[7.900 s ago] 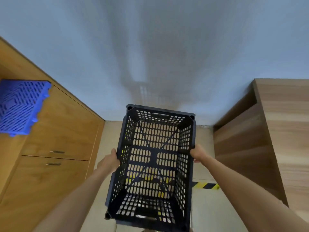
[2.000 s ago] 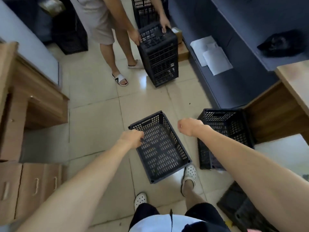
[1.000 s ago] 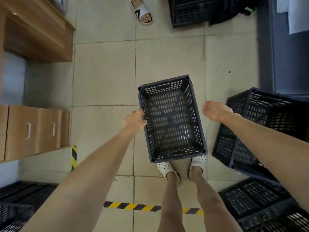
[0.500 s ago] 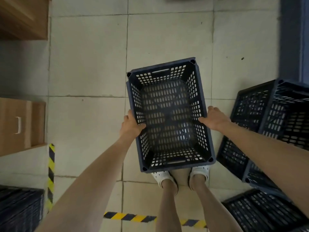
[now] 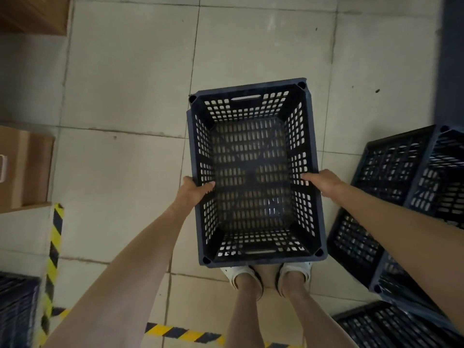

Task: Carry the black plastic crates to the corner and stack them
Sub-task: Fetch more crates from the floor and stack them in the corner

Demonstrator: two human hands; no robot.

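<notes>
A black perforated plastic crate (image 5: 251,116) is below me, open side up, over the tiled floor just in front of my feet. My left hand (image 5: 194,190) grips its left long rim, thumb inside the wall. My right hand (image 5: 322,182) grips the right long rim, fingers curled over the edge. The crate holds nothing. Whether its base touches the floor cannot be told.
A tilted black crate (image 5: 406,177) lies close to the right, with more black crates (image 5: 391,325) at the lower right and one (image 5: 15,310) at the lower left. A wooden cabinet (image 5: 22,167) stands left. Yellow-black tape (image 5: 54,249) marks the floor.
I walked from the corner back to the crates and bent over this one. Both hands closed on its long rims, and the crate now looks larger and nearer than half a second ago.
</notes>
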